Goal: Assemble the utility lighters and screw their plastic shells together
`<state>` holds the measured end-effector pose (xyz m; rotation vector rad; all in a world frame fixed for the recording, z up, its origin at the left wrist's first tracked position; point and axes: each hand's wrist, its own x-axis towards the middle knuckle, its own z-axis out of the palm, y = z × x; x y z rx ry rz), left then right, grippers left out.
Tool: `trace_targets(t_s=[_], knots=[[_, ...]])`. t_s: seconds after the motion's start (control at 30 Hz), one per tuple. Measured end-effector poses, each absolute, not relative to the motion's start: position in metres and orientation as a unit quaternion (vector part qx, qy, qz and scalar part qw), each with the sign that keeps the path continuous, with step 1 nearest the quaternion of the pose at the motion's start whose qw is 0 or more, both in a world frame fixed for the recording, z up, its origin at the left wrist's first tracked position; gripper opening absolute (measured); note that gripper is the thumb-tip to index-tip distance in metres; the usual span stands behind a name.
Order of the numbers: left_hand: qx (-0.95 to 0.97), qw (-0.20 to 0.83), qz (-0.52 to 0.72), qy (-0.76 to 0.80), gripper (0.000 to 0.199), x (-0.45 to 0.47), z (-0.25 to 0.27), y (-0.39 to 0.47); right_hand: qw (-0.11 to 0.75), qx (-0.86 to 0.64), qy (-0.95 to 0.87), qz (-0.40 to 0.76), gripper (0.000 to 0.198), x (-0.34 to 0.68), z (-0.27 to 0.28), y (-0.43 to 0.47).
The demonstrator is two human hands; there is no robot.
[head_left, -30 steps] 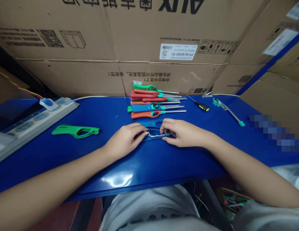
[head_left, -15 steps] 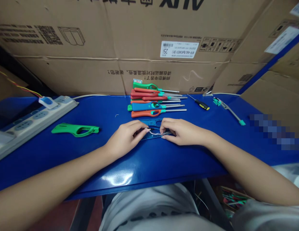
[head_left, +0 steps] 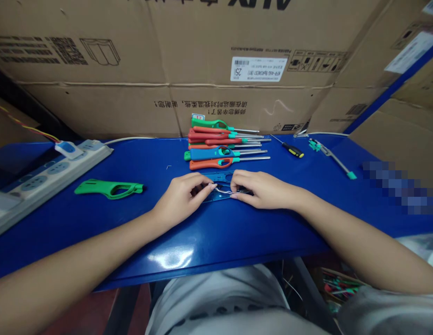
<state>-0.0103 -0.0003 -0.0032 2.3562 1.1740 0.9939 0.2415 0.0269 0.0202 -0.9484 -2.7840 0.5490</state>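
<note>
1. While both hands rest on the blue surface [head_left: 97,218], the left hand [head_left: 181,197] and right hand [head_left: 261,188] meet over a blue lighter shell [head_left: 221,179] lying flat between them.
2. Left fingers [head_left: 205,187] are pinched on a small dark part at one end of a thin white wire [head_left: 225,190]; right fingers [head_left: 237,195] press the wire's other end down onto the shell.
3. Compared with a second ago, the wire lies flatter and straighter across the shell, and the two hands have drawn slightly closer; judged from that, the wire is being seated into the shell rather than merely held above it.
4. Just beyond the fingers lies a row of finished lighters [head_left: 219,144], red, green and blue, nozzles pointing right.
5. Well to the left of the fingers sits a green shell half [head_left: 108,188], and farther left a power strip [head_left: 45,170].
6. Off to the right of the fingers lie a screwdriver [head_left: 289,149] and a bare lighter tube [head_left: 333,160].
7. Cardboard boxes [head_left: 132,83] stand behind everything.
</note>
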Motion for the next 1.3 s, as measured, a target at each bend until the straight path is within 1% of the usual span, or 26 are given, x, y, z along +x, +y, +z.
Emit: trace_targets(t_s=[0.17, 0.3, 0.7, 1.07, 1.3], knots=[[0.825, 0.167, 0.346, 0.414, 0.022, -0.0104, -0.0032, 0.0003, 0.097, -0.297, -0.927, 0.208, 0.009, 0.2443, 0.021, 0.0282], [0.823, 0.163, 0.353, 0.413, 0.023, -0.0097, -0.0025, -0.0001, 0.093, -0.302, -0.925, 0.209, 0.013, 0.2451, 0.0203, 0.0289], [0.825, 0.161, 0.353, 0.41, 0.023, -0.0095, -0.0033, 0.0001, 0.076, -0.316, -0.927, 0.189, 0.016, 0.2442, 0.0211, 0.0285], [0.822, 0.166, 0.352, 0.416, 0.023, -0.0086, -0.0012, -0.0024, 0.084, -0.321, -0.92, 0.209, 0.018, 0.2454, 0.0225, 0.028], [0.819, 0.167, 0.355, 0.418, 0.022, -0.0077, -0.0009, -0.0016, 0.076, -0.303, -0.929, 0.196, 0.013, 0.2462, 0.0198, 0.0289]])
